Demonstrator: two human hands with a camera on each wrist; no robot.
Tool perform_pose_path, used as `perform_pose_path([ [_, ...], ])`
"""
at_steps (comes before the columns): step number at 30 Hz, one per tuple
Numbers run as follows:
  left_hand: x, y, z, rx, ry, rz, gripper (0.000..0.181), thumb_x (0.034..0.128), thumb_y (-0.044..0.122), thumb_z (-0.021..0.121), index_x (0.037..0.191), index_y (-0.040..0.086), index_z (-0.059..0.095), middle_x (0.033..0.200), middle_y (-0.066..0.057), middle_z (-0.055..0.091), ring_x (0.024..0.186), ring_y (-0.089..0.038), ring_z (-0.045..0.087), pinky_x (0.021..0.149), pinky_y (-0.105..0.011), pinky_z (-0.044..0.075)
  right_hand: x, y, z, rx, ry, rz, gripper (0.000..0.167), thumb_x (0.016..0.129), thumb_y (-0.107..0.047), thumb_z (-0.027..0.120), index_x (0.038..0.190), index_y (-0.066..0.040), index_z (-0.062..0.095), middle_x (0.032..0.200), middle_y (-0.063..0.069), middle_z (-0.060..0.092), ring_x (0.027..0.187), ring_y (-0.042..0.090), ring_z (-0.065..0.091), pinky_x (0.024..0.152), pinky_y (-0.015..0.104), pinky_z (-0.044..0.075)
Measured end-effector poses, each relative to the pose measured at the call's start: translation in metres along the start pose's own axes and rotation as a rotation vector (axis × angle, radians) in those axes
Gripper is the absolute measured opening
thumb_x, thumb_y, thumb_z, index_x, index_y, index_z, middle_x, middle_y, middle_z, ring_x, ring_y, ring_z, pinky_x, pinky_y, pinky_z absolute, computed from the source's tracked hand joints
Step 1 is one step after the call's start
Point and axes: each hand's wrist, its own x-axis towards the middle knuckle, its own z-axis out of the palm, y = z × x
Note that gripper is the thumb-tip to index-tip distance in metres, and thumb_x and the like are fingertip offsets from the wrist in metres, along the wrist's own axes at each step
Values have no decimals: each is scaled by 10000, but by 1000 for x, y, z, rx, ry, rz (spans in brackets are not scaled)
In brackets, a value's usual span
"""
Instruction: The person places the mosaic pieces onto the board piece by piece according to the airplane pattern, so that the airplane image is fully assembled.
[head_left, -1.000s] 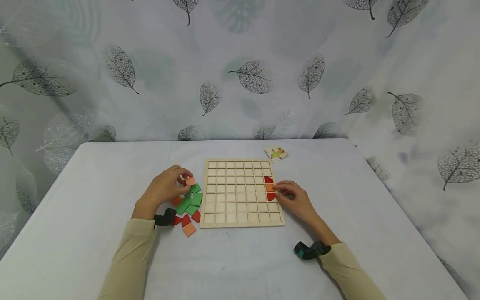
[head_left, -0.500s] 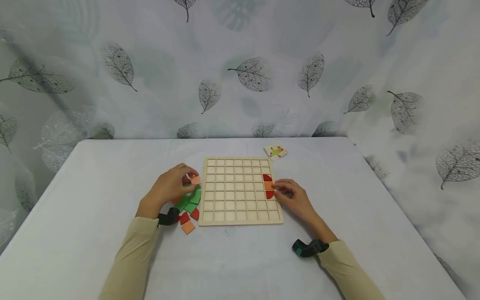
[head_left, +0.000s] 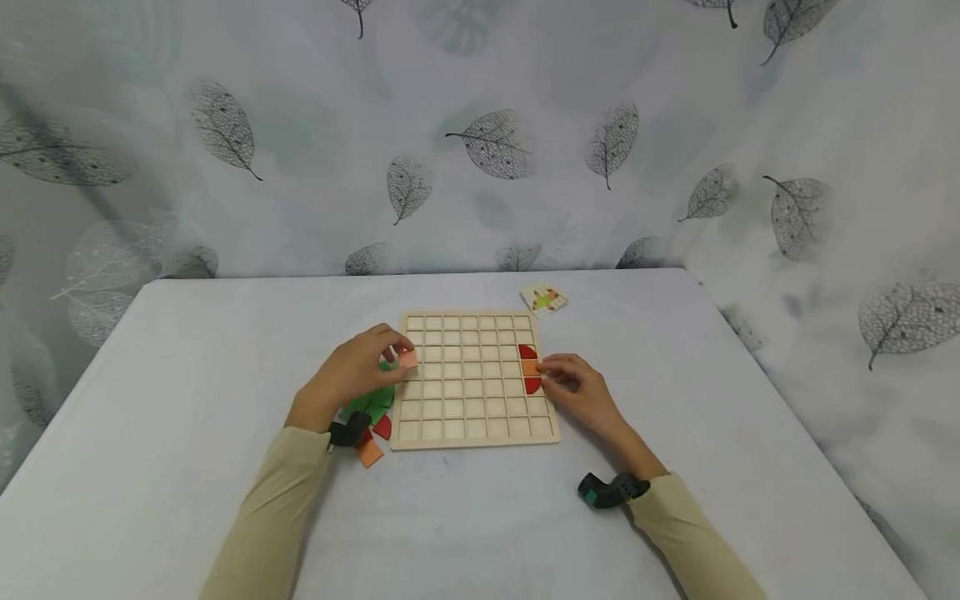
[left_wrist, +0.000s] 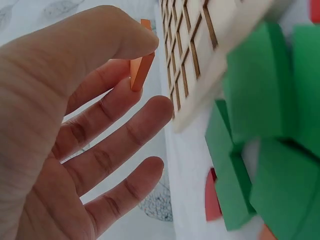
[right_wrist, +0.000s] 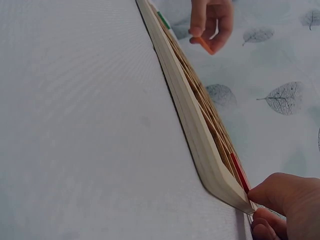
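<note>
A square wooden grid board (head_left: 453, 408) lies on the white table. In its right column sit an orange square tile (head_left: 530, 367) and two red rounded tiles, one red tile (head_left: 527, 352) behind it and another red tile (head_left: 532, 385) in front. My left hand (head_left: 360, 367) pinches a light orange square tile (left_wrist: 142, 70) between thumb and index finger, above the board's left edge; its other fingers are spread. My right hand (head_left: 581, 392) grips the board's right edge, thumb beside a red tile (right_wrist: 240, 172). Its fingertips are partly hidden in the right wrist view.
Green tiles (head_left: 375, 404) lie in a heap left of the board, partly under the left hand. A red tile (head_left: 383, 427) and an orange tile (head_left: 370, 453) lie in front of them. A small pattern card (head_left: 544, 298) lies behind the board's right corner.
My left hand has lifted the light orange tile from beside the green heap and moved it right, over the board's left edge. The right hand stays at the right edge.
</note>
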Motion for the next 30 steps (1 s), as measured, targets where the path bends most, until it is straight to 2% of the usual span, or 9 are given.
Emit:
perform_pose_path([
  [5,8,6,3,-30,-31,16,299,848,146,694,1135,72,656,1104,-41,603,927,-196,592,729,-342,479,2,-8,-1,0,-3,2,256,882,30,673,1137,62,676,1212,226,604,1009,356,603,852,395,513],
  [9,14,11,9,-68,-71,17,303,839,131,662,1138,80,656,1107,-32,591,942,-199,579,738,-330,469,0,-29,-5,14,-12,-3,255,868,81,658,1120,120,654,1199,290,587,996,417,593,847,475,505],
  [14,21,21,17,-72,-92,87,284,830,84,632,1111,53,662,1076,-59,598,913,-211,585,746,-331,472,-2,-48,-9,7,-28,25,249,875,85,643,1117,141,643,1196,309,579,996,431,587,856,484,501],
  [17,24,27,21,-52,-94,121,263,842,100,648,1099,50,665,1068,-65,601,900,-207,592,754,-330,478,-2,-45,-9,7,-27,31,248,878,81,641,1120,138,643,1197,304,579,995,427,587,858,482,498],
  [21,29,34,26,-44,-103,116,258,842,130,660,1094,80,672,1037,-30,596,894,-182,581,749,-318,475,-1,-25,-4,11,-15,31,250,888,58,646,1134,106,655,1216,273,584,1002,399,594,863,480,495],
  [25,34,39,31,-46,-119,140,251,844,150,676,1087,88,670,1015,-14,595,882,-165,583,751,-297,476,0,-7,-1,1,-9,36,252,899,4,664,1147,43,675,1228,206,598,1008,332,601,866,386,505],
  [30,38,45,38,-49,-126,197,262,850,165,704,1093,74,669,999,-31,607,875,-174,601,747,-288,483,0,0,-1,16,-9,23,250,896,-39,684,1143,0,692,1222,168,609,1000,286,604,852,278,501],
])
